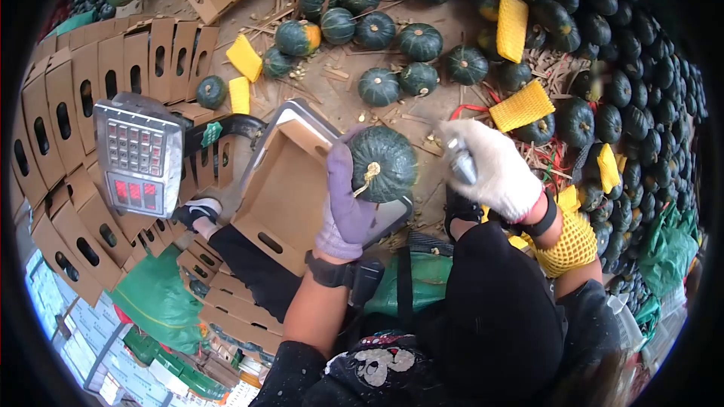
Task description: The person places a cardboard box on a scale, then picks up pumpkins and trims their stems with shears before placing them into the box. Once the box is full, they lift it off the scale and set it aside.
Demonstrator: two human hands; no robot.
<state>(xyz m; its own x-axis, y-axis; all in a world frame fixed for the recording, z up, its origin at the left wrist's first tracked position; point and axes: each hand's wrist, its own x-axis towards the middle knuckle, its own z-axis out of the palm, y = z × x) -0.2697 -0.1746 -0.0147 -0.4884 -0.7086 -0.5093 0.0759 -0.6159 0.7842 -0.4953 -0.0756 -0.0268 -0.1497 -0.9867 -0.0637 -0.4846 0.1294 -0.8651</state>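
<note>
My left hand (349, 207), in a purple-grey glove, is closed round the left side of a dark green pumpkin (386, 162), whose pale stem faces me. To its right my right hand (490, 169), in a white glove, grips a small metallic tool (461, 163), blurred and apart from the pumpkin. Yellow foam netting (567, 245) is wrapped round my right forearm. Beneath the pumpkin, an open cardboard box (279, 188) lies on a scale platform. The scale's display unit (139, 157) stands to the left with red digits showing.
Several pumpkins (420, 42) lie on the floor ahead, with a large heap (603, 30) on the right. Yellow foam nets (522, 105) lie among them. Folded cardboard boxes (68, 109) stand in rows on the left. Green sacks (160, 298) lie at the lower left.
</note>
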